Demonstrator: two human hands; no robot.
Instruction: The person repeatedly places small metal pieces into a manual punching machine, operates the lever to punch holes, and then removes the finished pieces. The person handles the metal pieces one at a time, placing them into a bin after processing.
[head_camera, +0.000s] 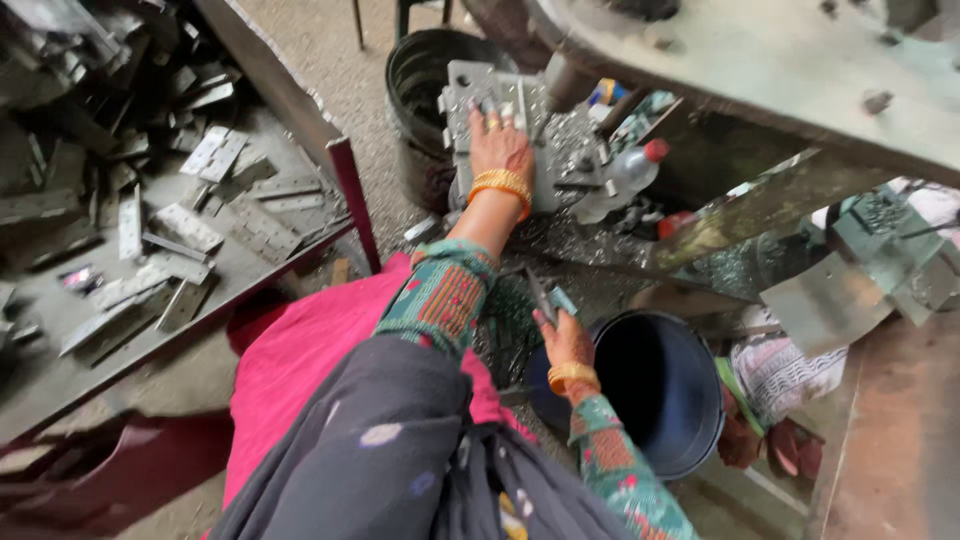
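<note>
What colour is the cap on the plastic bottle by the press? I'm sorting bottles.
Red. The cap shows best in the head view, on the clear bottle.

- A grey metal die block (520, 130), drilled with small holes and dusted with bright shavings, sits under a press head, just beside a dark drum; the left hand (500, 145) lies flat on its top.
- A small flat metal piece (545, 298), dull grey and narrow, stands tilted upward, pinched in the fingers of the right hand (562, 335) above the rim of a dark blue bucket.
</note>
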